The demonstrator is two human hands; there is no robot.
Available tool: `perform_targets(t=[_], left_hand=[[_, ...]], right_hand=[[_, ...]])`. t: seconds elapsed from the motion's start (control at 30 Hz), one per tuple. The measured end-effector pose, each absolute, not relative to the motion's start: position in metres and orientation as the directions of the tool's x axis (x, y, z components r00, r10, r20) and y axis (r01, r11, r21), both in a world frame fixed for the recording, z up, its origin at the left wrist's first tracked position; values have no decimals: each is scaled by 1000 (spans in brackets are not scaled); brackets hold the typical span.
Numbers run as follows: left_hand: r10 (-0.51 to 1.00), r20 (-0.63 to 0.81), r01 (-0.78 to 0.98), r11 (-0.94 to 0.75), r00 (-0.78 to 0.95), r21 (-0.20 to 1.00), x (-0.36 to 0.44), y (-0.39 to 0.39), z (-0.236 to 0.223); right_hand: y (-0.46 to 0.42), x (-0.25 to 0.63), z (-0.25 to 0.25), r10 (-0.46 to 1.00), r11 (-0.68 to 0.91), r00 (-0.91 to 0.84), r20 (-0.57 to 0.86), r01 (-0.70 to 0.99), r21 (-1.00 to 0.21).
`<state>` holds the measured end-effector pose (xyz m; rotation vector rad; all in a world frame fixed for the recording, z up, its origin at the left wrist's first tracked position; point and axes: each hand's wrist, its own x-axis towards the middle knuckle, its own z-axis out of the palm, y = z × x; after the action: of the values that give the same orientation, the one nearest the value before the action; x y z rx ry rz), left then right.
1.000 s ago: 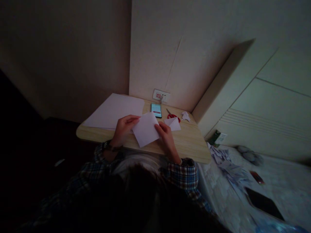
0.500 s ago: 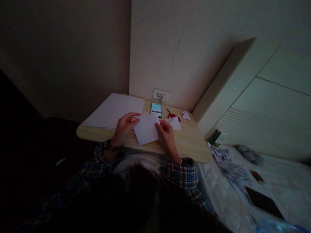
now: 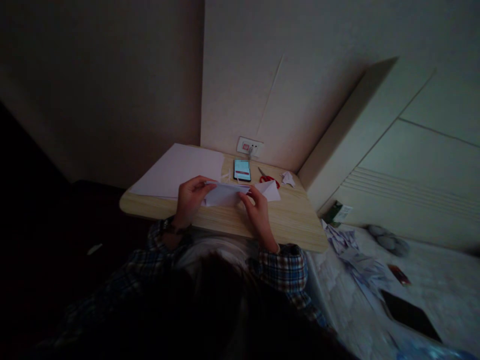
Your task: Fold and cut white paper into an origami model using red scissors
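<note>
Between my two hands is a white sheet of paper [image 3: 225,195], seen at a steep slant with its upper edge toward the phone. My left hand [image 3: 193,197] pinches its left end between thumb and fingers. At the other end my right hand [image 3: 255,202] grips the paper the same way. A folded white paper piece [image 3: 270,190] lies just beyond my right hand. Large white paper sheets [image 3: 178,170] lie flat to the left, partly behind my left hand. Thin paper strips [image 3: 226,176] show past the upper edge.
Behind the paper are a lit phone [image 3: 242,170], red-handled scissors [image 3: 268,178] and a small folded paper [image 3: 288,179] on the wooden table [image 3: 292,220]. A wall socket [image 3: 250,146] holds a plug. On the bed [image 3: 442,280] to the right lie paper scraps [image 3: 360,265] and a dark tablet-like object [image 3: 410,315].
The paper has tipped from facing me broadly to a narrow, slanted view. Both hands keep hold of it, and the right fingers have shifted slightly at its edge.
</note>
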<state>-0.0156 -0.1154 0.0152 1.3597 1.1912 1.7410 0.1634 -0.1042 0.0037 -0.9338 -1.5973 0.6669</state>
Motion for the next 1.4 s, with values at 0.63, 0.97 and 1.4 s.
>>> perform_targets(t=[0.63, 0.97, 1.4], left_hand=[[897, 331, 7, -344, -291, 939, -13, -118, 18], [898, 359, 32, -363, -255, 931, -14, -120, 20], [900, 354, 9, -364, -252, 931, -14, -120, 20]], right_hand=[[-114, 164, 10, 794, 606, -115, 597, 227, -763], [-113, 163, 9, 817, 572, -81, 570, 236, -786], [-114, 163, 9, 818, 572, -83, 569, 224, -789]])
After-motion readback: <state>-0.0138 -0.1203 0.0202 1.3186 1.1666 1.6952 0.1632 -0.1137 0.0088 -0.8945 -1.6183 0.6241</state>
